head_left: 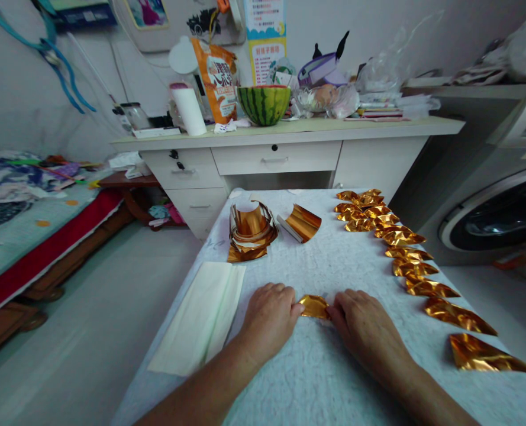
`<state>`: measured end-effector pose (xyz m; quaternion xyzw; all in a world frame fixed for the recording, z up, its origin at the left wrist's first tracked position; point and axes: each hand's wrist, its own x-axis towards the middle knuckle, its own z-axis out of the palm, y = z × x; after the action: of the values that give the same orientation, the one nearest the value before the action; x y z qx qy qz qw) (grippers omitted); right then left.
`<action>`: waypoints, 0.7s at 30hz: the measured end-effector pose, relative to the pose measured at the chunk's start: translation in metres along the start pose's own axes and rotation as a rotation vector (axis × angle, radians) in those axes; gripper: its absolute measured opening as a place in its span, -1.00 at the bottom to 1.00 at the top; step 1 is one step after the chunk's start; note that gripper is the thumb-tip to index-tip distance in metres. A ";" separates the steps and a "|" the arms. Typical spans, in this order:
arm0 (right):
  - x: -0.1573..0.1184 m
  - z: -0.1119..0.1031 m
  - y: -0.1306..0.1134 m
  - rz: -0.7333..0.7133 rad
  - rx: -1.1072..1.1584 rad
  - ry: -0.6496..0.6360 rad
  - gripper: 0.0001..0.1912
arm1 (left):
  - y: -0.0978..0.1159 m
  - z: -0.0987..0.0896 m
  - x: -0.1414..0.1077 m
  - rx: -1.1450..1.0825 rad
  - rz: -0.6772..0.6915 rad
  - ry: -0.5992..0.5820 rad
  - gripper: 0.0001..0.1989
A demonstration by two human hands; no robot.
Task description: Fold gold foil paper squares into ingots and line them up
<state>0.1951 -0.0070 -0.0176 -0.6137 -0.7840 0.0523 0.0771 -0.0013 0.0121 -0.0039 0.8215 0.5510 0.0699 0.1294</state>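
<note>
Between my two hands a small piece of gold foil paper (315,307) lies low over the cloth-covered table (298,378). My left hand (271,313) grips its left end, thumb and fingers closed. Its right end is pinched by my right hand (362,319), fingers curled; some fingertips are hidden. Beyond them stand a curled stack of gold foil sheets (250,228) and a separate curved foil sheet bundle (305,223). Several folded gold foil pieces (462,316) run in a row down the table's right side.
Pale folded paper (200,316) lies at the table's left. Behind stands a white desk (276,157) bearing a watermelon half (264,105), an orange pouch (216,83) and a white paper roll (189,109). A washing machine (502,177) is at right, a bed (67,231) at left.
</note>
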 end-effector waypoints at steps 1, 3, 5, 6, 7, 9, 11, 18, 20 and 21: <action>0.000 0.000 0.001 -0.006 -0.002 0.002 -0.74 | 0.000 0.000 0.000 0.007 0.002 -0.001 -0.83; 0.001 0.000 0.001 -0.010 -0.008 0.003 -0.73 | 0.001 0.000 0.001 0.024 0.008 -0.006 -0.83; 0.001 -0.001 0.000 -0.001 -0.011 -0.011 -0.72 | 0.001 0.000 0.001 0.040 0.013 -0.012 -0.83; 0.001 -0.002 -0.001 0.012 -0.010 -0.021 -0.72 | 0.002 0.000 0.001 0.043 0.015 -0.015 -0.83; 0.002 -0.003 -0.002 0.030 -0.004 -0.032 -0.73 | 0.002 0.000 0.001 0.043 0.014 -0.014 -0.83; 0.002 -0.004 -0.004 0.059 0.024 -0.039 -0.78 | 0.001 0.001 0.000 0.021 0.000 -0.002 -0.85; 0.003 -0.003 -0.005 0.038 0.072 -0.017 -0.84 | 0.000 0.002 0.000 -0.022 -0.012 0.023 -0.90; 0.004 0.000 -0.007 -0.184 0.216 -0.002 -0.77 | -0.002 0.004 0.000 -0.109 0.001 0.065 -0.91; 0.005 -0.002 -0.008 -0.167 0.235 -0.003 -0.76 | -0.002 0.003 -0.001 -0.124 0.015 0.056 -0.88; 0.004 -0.003 -0.009 -0.163 0.245 -0.002 -0.77 | -0.001 0.003 -0.001 -0.131 0.023 0.049 -0.87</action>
<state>0.1859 -0.0049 -0.0130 -0.5339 -0.8191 0.1418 0.1548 -0.0022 0.0108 -0.0067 0.8155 0.5387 0.1277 0.1685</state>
